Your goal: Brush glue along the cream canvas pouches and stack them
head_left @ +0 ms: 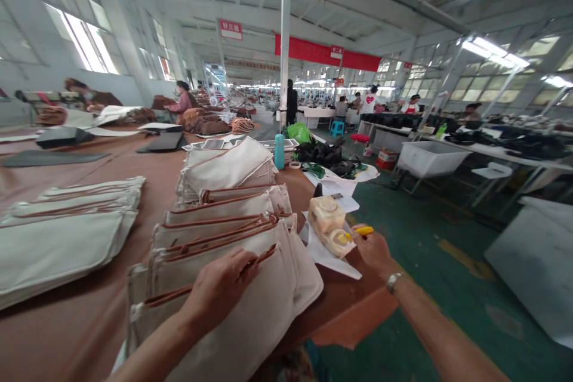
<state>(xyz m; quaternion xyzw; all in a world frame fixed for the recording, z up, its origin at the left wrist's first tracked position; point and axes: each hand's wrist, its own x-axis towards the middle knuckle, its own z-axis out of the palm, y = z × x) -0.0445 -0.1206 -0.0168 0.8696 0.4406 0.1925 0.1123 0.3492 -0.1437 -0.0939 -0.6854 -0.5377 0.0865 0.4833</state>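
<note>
My left hand (224,289) is closed on the brown-trimmed upper edge of the nearest cream bag piece (264,310). Behind it, more cream pieces with brown edging (215,215) lie overlapped in a row on the brown-covered table. At the table's right side, my right hand (373,250) grips a thin yellow-handled tool (363,231). Its yellow lower end is at the round opening of a stained, cream-coloured container (329,215); what is inside I cannot make out. White paper (331,265) lies under the container.
A second stack of cream pieces (67,245) lies on the left. A turquoise bottle (279,152), a tape roll (295,165) and black material (324,154) are farther back. A metal post (285,42) rises behind. Beyond the table's right edge are green floor (416,239) and a grey bin (432,158); people work in the distance.
</note>
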